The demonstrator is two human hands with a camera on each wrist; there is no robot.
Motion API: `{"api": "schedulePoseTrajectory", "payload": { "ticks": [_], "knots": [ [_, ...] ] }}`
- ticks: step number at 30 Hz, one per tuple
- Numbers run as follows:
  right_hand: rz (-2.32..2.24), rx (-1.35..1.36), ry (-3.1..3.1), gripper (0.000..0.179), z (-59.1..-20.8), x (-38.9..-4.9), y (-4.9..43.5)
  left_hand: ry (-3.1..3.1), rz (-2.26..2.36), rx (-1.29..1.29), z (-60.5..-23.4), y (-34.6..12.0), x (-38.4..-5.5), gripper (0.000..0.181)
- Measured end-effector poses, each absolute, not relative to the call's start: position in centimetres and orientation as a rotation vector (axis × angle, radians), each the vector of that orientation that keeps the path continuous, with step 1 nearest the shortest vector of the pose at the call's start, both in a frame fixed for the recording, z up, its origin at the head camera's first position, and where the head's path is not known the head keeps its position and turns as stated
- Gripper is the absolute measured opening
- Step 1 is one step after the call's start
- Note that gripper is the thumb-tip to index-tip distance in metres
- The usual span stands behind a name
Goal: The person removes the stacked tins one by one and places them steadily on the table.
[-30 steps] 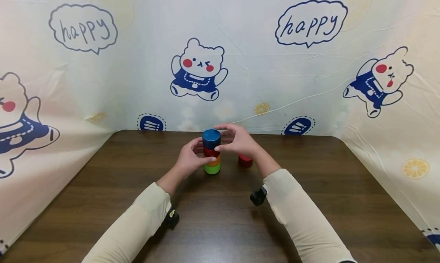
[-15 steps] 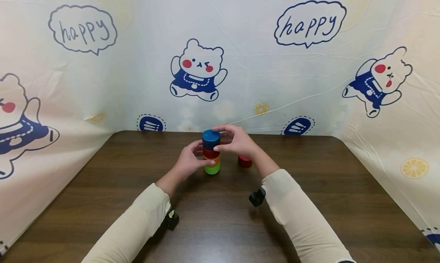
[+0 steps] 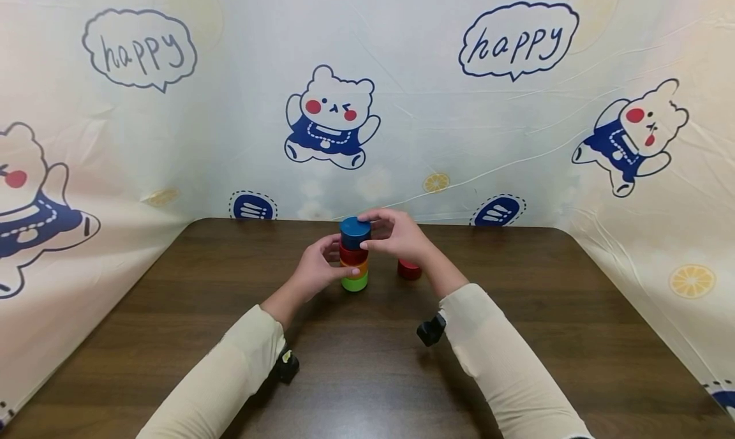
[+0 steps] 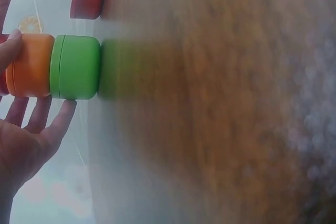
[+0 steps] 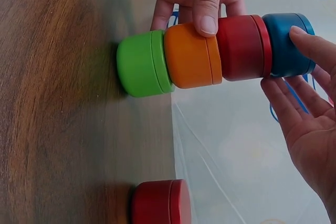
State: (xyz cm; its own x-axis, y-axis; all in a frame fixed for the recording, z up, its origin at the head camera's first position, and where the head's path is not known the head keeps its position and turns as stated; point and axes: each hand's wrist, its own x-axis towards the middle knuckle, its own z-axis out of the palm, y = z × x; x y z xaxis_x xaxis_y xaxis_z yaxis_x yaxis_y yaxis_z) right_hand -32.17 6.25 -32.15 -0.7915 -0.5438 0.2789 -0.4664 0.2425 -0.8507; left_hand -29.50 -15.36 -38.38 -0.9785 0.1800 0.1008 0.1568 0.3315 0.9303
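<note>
A tower of small lidded canisters stands on the table in the head view. From the bottom it goes green [image 3: 355,284], orange [image 5: 190,64], red [image 5: 242,51] and blue [image 3: 354,236]. My left hand [image 3: 314,267] holds the tower from the left, its thumb on the orange canister and fingers behind. At the top, my right hand [image 3: 402,236] grips the blue canister between thumb and fingers. In the right wrist view the blue one sits slightly off line on the red lid. A second red canister [image 3: 409,271] stands apart to the right, partly behind the right wrist.
The brown wooden table [image 3: 367,362] reaches back to a pale printed cloth [image 3: 413,139] with bears and "happy" bubbles. Black wrist cameras hang below both sleeves, the left one [image 3: 287,365] and the right one [image 3: 432,329] over the table.
The blue canister has shifted slightly right on top of the tower, with the right hand on it. The left thumb has slid a little down the tower.
</note>
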Motion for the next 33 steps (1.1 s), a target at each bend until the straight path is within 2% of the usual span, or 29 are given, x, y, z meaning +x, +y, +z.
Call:
{"api": "schedulePoseTrajectory", "payload": {
  "ticks": [12, 21, 33],
  "knots": [
    [-1.643, -0.894, 2.418, 0.046, -29.7, -29.3, 7.3, 2.555, 1.768, 0.321, -38.5, -15.4, -29.5, 0.073],
    [-1.688, -0.907, 2.43, 0.047, -32.0, -31.5, 8.4, 2.545, 1.776, 0.336, -38.4, -15.5, -29.5, 0.071],
    [-1.717, -0.877, 2.457, 0.046, -32.6, -31.4, 9.8, 2.549, 1.77, 0.335, -38.3, -15.4, -29.4, 0.07]
  ]
}}
